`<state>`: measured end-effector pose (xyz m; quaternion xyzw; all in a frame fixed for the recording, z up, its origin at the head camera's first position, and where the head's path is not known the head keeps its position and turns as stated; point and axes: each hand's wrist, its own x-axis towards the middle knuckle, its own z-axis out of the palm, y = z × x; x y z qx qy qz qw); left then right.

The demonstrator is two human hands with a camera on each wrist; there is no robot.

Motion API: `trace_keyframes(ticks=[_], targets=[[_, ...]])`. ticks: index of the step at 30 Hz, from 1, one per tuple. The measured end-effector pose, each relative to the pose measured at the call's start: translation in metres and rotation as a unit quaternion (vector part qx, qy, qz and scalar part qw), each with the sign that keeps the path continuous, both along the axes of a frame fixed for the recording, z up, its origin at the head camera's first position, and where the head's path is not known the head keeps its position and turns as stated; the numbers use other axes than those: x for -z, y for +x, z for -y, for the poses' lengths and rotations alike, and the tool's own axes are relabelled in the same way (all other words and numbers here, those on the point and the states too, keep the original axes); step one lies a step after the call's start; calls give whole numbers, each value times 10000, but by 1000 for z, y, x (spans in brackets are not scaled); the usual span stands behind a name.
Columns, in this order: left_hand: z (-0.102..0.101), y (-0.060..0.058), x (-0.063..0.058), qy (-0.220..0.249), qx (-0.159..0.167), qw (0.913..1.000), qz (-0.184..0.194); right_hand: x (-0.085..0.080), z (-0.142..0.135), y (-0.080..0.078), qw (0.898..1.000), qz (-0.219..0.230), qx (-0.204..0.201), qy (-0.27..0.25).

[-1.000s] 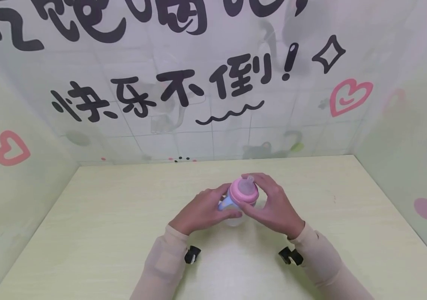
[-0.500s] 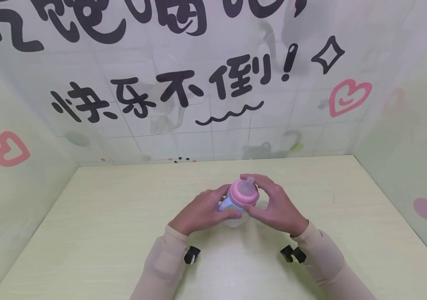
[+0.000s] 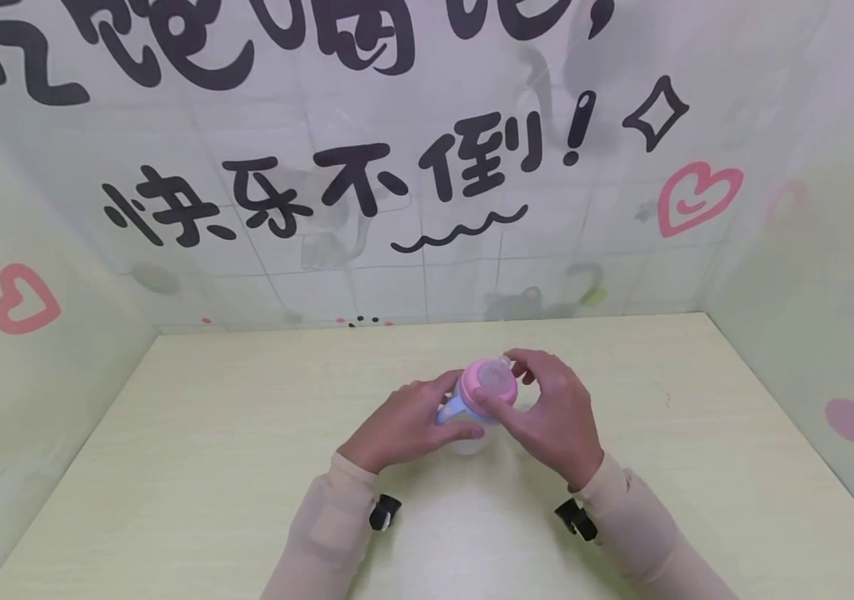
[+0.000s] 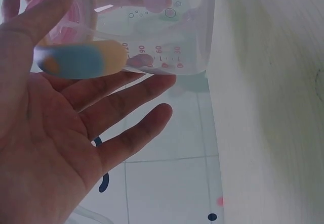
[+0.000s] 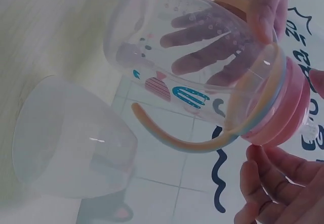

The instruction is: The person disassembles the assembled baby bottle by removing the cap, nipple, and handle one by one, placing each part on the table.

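A clear baby bottle (image 5: 152, 47) with a pink screw collar (image 3: 474, 379) and a translucent top is between my hands over the table. My left hand (image 3: 412, 421) grips its side, thumb near the blue ring; in the left wrist view several fingers stretch behind the measuring marks. My right hand (image 3: 557, 412) pinches the pink collar, thumb on the near side and fingertips (image 5: 256, 153) at the opposite edge. A curved blue and orange handle (image 5: 182, 145) stands out from the bottle's neck. The palm side of my right hand is partly hidden in the head view.
A frosted dome-shaped cover (image 5: 71, 143) stands on the table beside the bottle in the right wrist view. The pale wood table (image 3: 209, 467) is bounded by a printed back wall (image 3: 367, 287) and side walls. Black wrist mounts (image 3: 385, 512) hang beneath the sleeves.
My right thumb has moved left over the collar, and the right fingers have turned back from its far side toward the right. My left hand and the bottle have barely moved.
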<state>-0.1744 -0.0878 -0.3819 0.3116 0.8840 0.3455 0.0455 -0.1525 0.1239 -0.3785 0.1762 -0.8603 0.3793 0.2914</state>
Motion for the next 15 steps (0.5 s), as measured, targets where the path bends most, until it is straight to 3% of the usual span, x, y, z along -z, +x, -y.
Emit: trace_keyframes(ticks=[8, 15], targets=[[0, 0, 1, -111, -88, 9999, -20, 5, 4, 2, 9968, -500, 409, 479], [1, -1, 0, -133, -119, 9998, -54, 2, 4, 3, 9979, -395, 170, 478]])
